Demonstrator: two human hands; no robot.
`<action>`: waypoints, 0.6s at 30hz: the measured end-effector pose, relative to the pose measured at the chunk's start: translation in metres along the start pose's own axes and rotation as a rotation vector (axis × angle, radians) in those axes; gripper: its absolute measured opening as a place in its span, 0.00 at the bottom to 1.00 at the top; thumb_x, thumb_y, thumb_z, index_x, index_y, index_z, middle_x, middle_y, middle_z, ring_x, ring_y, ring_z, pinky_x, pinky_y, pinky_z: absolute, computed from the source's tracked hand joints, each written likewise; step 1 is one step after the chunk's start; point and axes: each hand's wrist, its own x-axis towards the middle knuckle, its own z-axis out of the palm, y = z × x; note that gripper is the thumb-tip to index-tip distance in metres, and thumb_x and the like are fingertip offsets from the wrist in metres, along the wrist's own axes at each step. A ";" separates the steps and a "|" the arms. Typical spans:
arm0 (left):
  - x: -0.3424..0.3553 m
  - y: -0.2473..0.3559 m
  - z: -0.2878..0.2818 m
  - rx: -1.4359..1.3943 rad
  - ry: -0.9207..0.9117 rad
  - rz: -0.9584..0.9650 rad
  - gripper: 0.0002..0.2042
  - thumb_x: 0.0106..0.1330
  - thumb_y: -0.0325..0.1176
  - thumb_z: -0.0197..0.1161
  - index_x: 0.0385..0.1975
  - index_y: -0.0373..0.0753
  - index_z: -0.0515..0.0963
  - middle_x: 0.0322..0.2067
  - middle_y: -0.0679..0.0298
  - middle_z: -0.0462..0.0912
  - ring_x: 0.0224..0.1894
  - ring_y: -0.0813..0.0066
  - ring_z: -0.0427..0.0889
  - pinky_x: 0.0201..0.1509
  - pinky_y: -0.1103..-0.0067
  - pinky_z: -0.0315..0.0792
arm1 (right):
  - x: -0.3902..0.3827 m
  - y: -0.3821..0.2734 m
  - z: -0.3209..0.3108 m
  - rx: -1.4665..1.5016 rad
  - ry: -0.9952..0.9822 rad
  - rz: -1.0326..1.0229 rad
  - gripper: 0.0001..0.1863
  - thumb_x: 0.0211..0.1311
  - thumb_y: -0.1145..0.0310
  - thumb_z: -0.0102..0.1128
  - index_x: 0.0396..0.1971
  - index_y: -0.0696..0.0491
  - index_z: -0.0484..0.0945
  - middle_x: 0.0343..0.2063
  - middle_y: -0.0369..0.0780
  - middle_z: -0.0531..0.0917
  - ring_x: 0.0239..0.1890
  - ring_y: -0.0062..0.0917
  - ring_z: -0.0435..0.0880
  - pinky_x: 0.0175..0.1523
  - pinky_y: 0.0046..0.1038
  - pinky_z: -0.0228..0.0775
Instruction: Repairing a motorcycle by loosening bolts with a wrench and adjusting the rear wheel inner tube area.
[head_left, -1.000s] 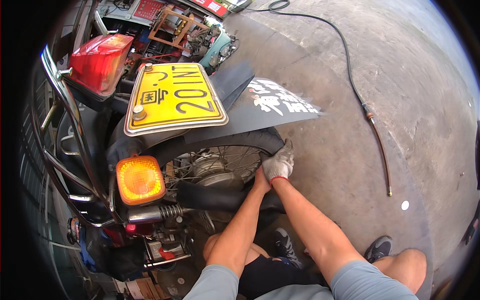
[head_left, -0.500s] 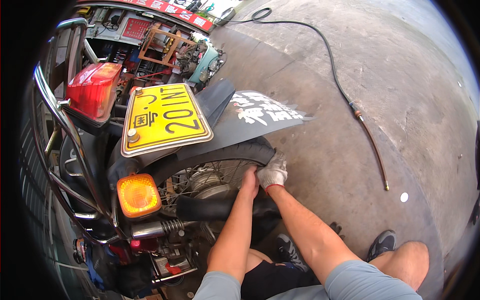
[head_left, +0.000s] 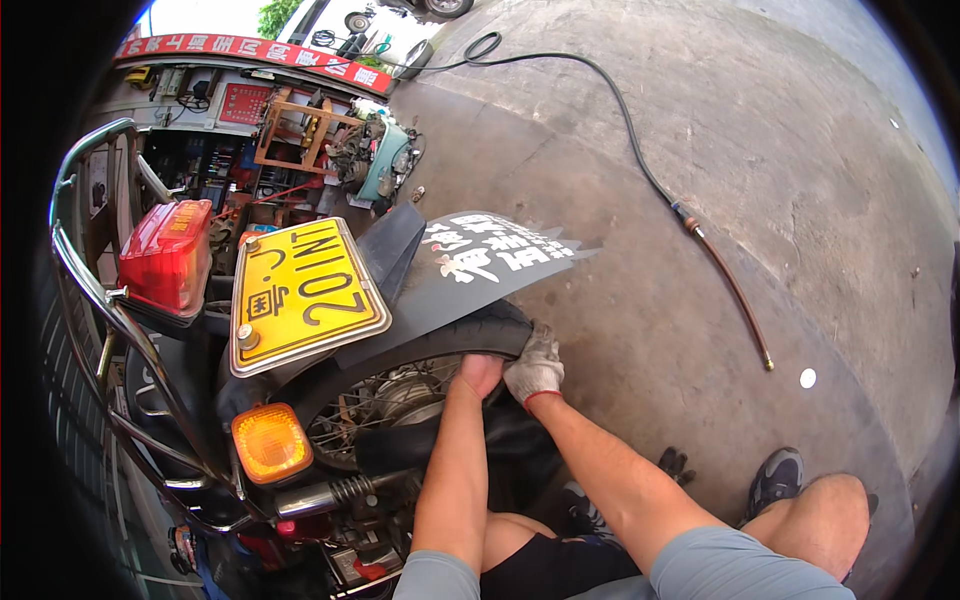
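The rear wheel of a motorcycle, with a black tyre [head_left: 440,338] and wire spokes, is in front of me. My right hand [head_left: 535,365], in a whitish knitted glove with a red cuff, is closed around the tyre's right end. Close beside it, my bare left hand [head_left: 482,373] reaches to the tyre's inner edge at the rim. Its fingers are mostly hidden there. Above the tyre extends a dark mudguard flap [head_left: 500,255] with white lettering. A yellow number plate [head_left: 310,295] and an orange turn signal [head_left: 271,443] are left of my hands.
A chrome rear rack [head_left: 90,265] and red tail light [head_left: 168,258] stick out at left. A black hose [head_left: 625,120] with a brown end [head_left: 735,295] lies on the concrete floor. Crowded shelves and a teal machine [head_left: 385,165] stand behind. Dark gloves [head_left: 676,464] lie near my feet.
The view has shifted, so the plate, flap and wheel sit lower and further left in it. My left hand is further in at the rim; my right hand keeps its grip on the tyre.
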 end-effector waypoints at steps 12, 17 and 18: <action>-0.005 0.022 0.019 -0.217 -0.146 0.041 0.22 0.67 0.48 0.43 0.51 0.38 0.68 0.53 0.61 0.70 0.56 0.65 0.67 0.64 0.68 0.56 | 0.003 0.003 0.005 -0.064 -0.011 -0.041 0.38 0.45 0.65 0.59 0.58 0.57 0.55 0.57 0.47 0.62 0.60 0.41 0.60 0.60 0.35 0.60; -0.017 0.034 0.036 -0.313 -0.158 0.035 0.22 0.67 0.48 0.43 0.53 0.39 0.67 0.54 0.60 0.70 0.56 0.62 0.67 0.64 0.64 0.56 | 0.000 -0.005 -0.005 -0.044 -0.079 0.016 0.38 0.43 0.68 0.60 0.57 0.57 0.56 0.56 0.47 0.62 0.59 0.41 0.61 0.60 0.34 0.62; -0.018 0.036 0.039 -0.311 -0.164 0.046 0.22 0.67 0.48 0.43 0.53 0.39 0.67 0.54 0.60 0.70 0.56 0.62 0.67 0.64 0.64 0.56 | 0.000 -0.004 -0.007 -0.071 -0.081 0.032 0.38 0.43 0.68 0.61 0.56 0.57 0.56 0.56 0.47 0.63 0.59 0.40 0.62 0.59 0.34 0.62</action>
